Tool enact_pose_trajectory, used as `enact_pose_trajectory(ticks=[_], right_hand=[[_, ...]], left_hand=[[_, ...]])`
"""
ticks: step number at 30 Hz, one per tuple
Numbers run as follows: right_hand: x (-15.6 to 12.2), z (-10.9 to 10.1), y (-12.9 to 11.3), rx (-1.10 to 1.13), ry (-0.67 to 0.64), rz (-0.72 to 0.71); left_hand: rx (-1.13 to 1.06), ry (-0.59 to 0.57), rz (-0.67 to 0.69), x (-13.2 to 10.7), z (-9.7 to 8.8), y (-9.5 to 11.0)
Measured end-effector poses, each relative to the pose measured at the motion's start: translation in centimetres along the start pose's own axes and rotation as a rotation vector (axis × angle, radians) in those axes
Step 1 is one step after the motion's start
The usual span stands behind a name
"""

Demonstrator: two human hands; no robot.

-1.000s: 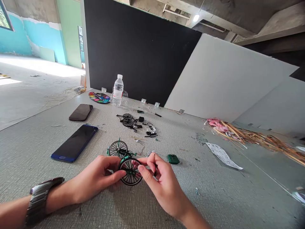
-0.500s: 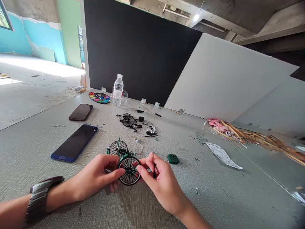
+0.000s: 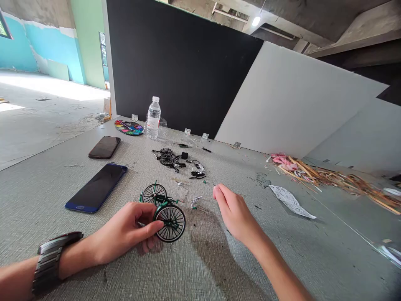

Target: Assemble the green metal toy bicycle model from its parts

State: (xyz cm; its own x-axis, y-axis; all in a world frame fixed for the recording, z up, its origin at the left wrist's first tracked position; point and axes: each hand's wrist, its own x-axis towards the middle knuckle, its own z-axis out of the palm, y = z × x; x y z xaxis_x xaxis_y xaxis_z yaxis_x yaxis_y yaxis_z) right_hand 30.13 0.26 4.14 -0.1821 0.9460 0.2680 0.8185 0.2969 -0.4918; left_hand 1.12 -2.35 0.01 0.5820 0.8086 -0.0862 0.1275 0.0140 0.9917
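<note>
A small green model bicycle (image 3: 170, 223) with black-spoked wheels tilts above the table, its front wheel facing me. My left hand (image 3: 138, 228) is shut on it, thumb against the wheel hub and fingers behind the frame. My right hand (image 3: 233, 211) is lifted off to the right, its fingers curled closed near small silver and green parts (image 3: 194, 203). What lies inside those fingers is hidden. Beyond the green bicycle lie a black model bicycle (image 3: 166, 157) and several loose black and silver parts (image 3: 197, 169).
To the left lie a blue phone (image 3: 97, 188) and a dark phone (image 3: 105, 147). Behind stand a water bottle (image 3: 153, 119) and a paint palette (image 3: 129, 128) against a black panel (image 3: 181, 67). On the right are a printed sheet (image 3: 291, 202) and wood strips (image 3: 332, 179).
My right hand has left the wheel and moved right and up. It now covers the place of the small green box. My left hand keeps the bicycle in nearly the same spot.
</note>
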Motion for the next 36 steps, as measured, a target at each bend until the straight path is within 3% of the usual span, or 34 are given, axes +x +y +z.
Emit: enact_pose_trajectory(ticks=[4,8,23,36], right_hand=[[0.6,0.7,2.6,-0.094,-0.053,-0.022],[0.8,1.9,3.4,-0.133,-0.052,-0.036],[0.5,0.1,2.3,-0.155,-0.100,-0.049],[-0.4,1.4,1.6,-0.227,-0.154,-0.035]], left_hand=[[0.014,0.003,0.004,0.0,0.1,0.1],[0.035,0.004,-0.010,0.1,0.2,-0.1],[0.059,0.006,-0.027,0.3,0.3,-0.7],[0.058,0.007,-0.030,0.2,0.4,-0.6]])
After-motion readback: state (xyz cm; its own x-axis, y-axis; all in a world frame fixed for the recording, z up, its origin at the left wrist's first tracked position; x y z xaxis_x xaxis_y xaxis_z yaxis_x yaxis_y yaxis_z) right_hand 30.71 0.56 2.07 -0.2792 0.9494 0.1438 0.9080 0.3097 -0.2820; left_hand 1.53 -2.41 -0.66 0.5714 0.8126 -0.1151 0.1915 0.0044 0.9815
